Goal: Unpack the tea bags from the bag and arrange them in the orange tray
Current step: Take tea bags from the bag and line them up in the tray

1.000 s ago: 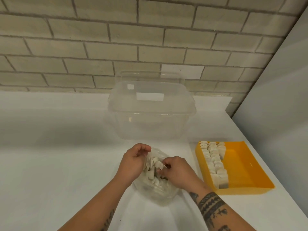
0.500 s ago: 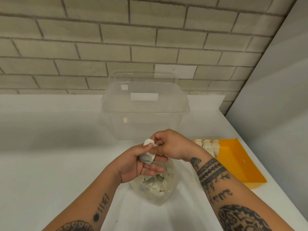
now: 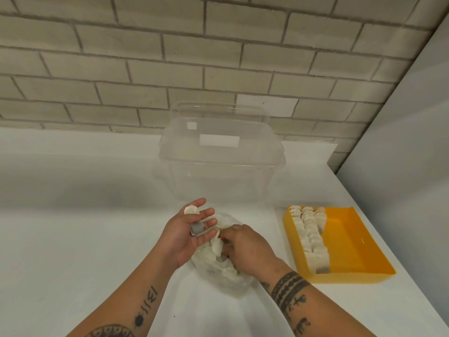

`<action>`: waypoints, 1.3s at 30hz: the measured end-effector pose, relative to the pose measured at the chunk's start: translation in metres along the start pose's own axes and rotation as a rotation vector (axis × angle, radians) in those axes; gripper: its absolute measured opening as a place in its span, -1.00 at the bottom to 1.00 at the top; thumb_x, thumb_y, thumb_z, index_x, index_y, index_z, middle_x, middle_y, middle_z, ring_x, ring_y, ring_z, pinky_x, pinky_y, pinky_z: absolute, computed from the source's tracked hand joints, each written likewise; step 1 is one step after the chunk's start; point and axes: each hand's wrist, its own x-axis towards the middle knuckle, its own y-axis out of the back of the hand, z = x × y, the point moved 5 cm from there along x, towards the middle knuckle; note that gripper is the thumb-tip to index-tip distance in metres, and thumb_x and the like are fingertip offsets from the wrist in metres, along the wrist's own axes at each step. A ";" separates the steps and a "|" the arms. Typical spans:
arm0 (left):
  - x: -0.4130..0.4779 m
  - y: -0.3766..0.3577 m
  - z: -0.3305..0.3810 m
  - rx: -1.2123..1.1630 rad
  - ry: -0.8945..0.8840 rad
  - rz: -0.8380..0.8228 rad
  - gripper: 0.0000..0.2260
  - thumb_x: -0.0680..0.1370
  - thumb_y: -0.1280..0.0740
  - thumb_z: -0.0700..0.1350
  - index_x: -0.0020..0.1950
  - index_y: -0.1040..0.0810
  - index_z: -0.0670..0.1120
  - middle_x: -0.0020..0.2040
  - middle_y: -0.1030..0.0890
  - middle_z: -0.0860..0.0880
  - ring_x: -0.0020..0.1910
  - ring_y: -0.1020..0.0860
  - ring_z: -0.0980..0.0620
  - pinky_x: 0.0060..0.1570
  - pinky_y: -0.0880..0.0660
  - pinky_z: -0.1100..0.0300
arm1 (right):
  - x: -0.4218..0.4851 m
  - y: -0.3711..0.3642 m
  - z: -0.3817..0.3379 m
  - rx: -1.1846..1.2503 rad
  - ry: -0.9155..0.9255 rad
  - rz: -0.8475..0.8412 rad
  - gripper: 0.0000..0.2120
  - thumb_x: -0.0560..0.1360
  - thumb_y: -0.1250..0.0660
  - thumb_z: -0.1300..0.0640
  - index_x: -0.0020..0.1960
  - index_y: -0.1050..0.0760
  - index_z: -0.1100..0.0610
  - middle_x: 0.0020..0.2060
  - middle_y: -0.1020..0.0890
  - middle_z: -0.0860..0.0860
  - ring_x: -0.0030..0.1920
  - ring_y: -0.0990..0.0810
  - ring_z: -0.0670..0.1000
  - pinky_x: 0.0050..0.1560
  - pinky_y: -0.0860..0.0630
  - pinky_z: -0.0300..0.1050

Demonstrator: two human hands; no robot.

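A clear plastic bag (image 3: 224, 276) full of white tea bags lies on the white table in front of me. My left hand (image 3: 187, 233) hovers palm-up above the bag's mouth, holding a white tea bag (image 3: 190, 209) and a grey one (image 3: 196, 228) tucked between its fingers. My right hand (image 3: 245, 249) reaches into the bag, its fingertips curled and pinching a tea bag (image 3: 218, 246) inside. To the right is the orange tray (image 3: 354, 239), with two close rows of tea bags (image 3: 309, 235) standing along its left side.
A large clear plastic container (image 3: 221, 164) with its lid on stands just behind the bag, against the brick wall. A grey wall panel (image 3: 401, 166) runs along the table's right edge beside the tray. White tabletop (image 3: 73, 227) stretches to the left.
My right hand passed a tea bag up to my left hand, then dropped back into the bag. My left hand has turned palm-up and now carries tea bags.
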 end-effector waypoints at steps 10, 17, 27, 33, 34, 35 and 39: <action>0.000 0.002 0.000 -0.003 -0.051 0.071 -0.66 0.58 -0.21 -0.33 0.29 -0.59 -0.12 0.05 -0.68 -0.16 -0.02 -0.65 -0.19 0.13 -0.60 -0.13 | 0.004 0.009 0.008 0.015 0.030 0.001 -0.37 0.46 -0.48 0.06 0.47 -0.36 -0.07 0.35 -0.39 -0.13 0.23 -0.50 -0.03 0.21 -0.47 -0.16; -0.002 0.001 0.000 0.035 -0.064 0.077 -0.66 0.57 -0.21 -0.33 0.28 -0.59 -0.11 0.02 -0.70 -0.14 -0.02 -0.64 -0.18 0.20 -0.58 -0.17 | 0.004 0.015 0.006 0.070 -0.028 0.021 -0.85 0.49 -0.42 0.12 0.04 -0.68 0.03 -0.10 -0.66 0.01 -0.09 -0.62 0.03 -0.04 -0.55 -0.08; -0.004 -0.012 0.009 0.148 -0.089 0.052 -0.70 0.59 -0.21 -0.30 0.24 -0.61 -0.09 0.06 -0.70 -0.16 -0.01 -0.64 -0.18 0.04 -0.57 -0.07 | -0.003 0.076 0.009 0.631 -0.210 0.070 -0.81 0.29 -0.66 0.12 -0.19 -0.69 0.08 -0.37 -0.67 -0.05 -0.36 -0.58 -0.17 -0.25 -0.52 -0.27; -0.008 -0.031 0.002 0.188 0.099 -0.132 -0.69 0.68 -0.22 0.08 0.30 -0.58 -0.04 0.16 -0.68 -0.20 0.04 -0.65 -0.17 0.10 -0.59 -0.10 | 0.006 0.095 0.003 0.829 -0.147 0.073 -0.88 0.42 -0.57 0.15 -0.17 -0.64 0.15 -0.39 -0.61 -0.03 -0.43 -0.51 -0.13 -0.39 -0.43 -0.30; -0.008 -0.034 -0.001 0.198 0.127 -0.154 -0.63 0.67 -0.19 0.15 0.30 -0.60 -0.03 0.18 -0.67 -0.19 0.06 -0.65 -0.17 0.12 -0.57 -0.11 | 0.007 0.099 0.000 0.847 -0.132 0.075 -0.89 0.45 -0.55 0.15 -0.17 -0.64 0.15 -0.39 -0.62 -0.04 -0.42 -0.51 -0.14 -0.40 -0.43 -0.31; -0.008 -0.037 -0.004 0.195 0.138 -0.166 -0.58 0.67 -0.17 0.21 0.30 -0.60 -0.03 0.19 -0.67 -0.20 0.08 -0.64 -0.19 0.13 -0.56 -0.12 | 0.008 0.102 -0.002 0.850 -0.116 0.075 -0.89 0.47 -0.53 0.15 -0.15 -0.63 0.16 -0.37 -0.64 -0.04 -0.41 -0.53 -0.15 -0.39 -0.43 -0.32; -0.010 -0.048 -0.007 0.103 0.179 -0.237 -0.42 0.63 -0.07 0.35 0.33 -0.59 -0.03 0.24 -0.66 -0.22 0.07 -0.65 -0.27 -0.11 -0.57 0.03 | 0.013 0.104 -0.008 0.814 -0.087 0.031 -0.84 0.50 -0.50 0.14 -0.06 -0.63 0.24 -0.28 -0.68 0.11 -0.36 -0.58 -0.07 -0.35 -0.49 -0.29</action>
